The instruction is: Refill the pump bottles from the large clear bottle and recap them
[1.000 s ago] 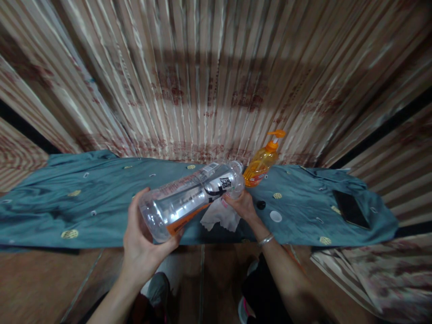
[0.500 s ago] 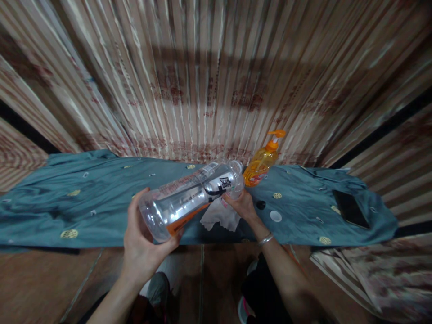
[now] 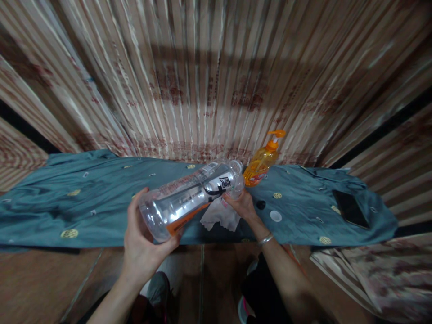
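Note:
A large clear plastic bottle (image 3: pixel 189 198) with a silver and orange label lies tilted between my two hands, its neck toward the upper right. My left hand (image 3: pixel 145 243) is wrapped round its base end. Near the neck, my right hand (image 3: pixel 241 204) grips the bottle from below; some of its fingers are hidden. A crumpled white cloth or tissue (image 3: pixel 221 218) hangs beneath the bottle by my right hand; I cannot tell whether that hand holds it. Just beyond the neck stands an orange pump bottle (image 3: pixel 261 164) with yellow-orange liquid inside.
Green patterned cloth (image 3: pixel 101 198) covers the narrow table. Right of my right hand lie a small black cap (image 3: pixel 261 204) and a white round lid (image 3: pixel 276 216). A dark phone (image 3: pixel 351 209) rests farther right. Striped curtains (image 3: pixel 209 81) hang behind and at both sides.

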Tool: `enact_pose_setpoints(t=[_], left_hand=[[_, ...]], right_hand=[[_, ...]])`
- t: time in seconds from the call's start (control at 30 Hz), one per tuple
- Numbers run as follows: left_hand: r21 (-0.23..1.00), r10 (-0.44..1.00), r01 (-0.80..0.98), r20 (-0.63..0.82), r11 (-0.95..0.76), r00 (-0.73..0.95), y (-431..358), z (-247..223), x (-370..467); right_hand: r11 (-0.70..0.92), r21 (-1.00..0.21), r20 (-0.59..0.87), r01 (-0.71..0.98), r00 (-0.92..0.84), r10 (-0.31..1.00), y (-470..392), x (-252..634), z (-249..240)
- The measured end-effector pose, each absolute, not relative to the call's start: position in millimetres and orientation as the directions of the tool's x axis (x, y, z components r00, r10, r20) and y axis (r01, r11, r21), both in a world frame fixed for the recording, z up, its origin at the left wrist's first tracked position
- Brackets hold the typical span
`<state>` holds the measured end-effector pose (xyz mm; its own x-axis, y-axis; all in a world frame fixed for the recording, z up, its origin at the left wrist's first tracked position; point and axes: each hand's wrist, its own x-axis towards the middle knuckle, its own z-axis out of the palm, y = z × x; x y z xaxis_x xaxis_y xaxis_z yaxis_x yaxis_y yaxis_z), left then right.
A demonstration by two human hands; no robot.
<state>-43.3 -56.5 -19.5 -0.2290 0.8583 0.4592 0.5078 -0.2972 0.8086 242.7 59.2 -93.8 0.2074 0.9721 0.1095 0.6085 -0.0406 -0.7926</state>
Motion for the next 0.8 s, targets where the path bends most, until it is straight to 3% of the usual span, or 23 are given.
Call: enact_pose_setpoints(t=[0.33,0.47,0.8], left_hand=[[0.801,0.840,0.495,0.493,-0.337,-0.227,-57,-20,-42],[0.809,0.788,0.476,0.525,-0.344,-0.322,-57,-14,-31],[0.848,0.796,0.422,0.483,-0.321,-0.364,-58,-8,-24]], right_hand=[[-0.034,-0.797,0.134,0.604,0.231,0.964,59,243,-102],[-0.007,-0.792,0.163,0.610,0.223,0.961,62,244,-104],[-0.009,-0.786,0.161,0.619,0.218,0.963,65,245,-107]])
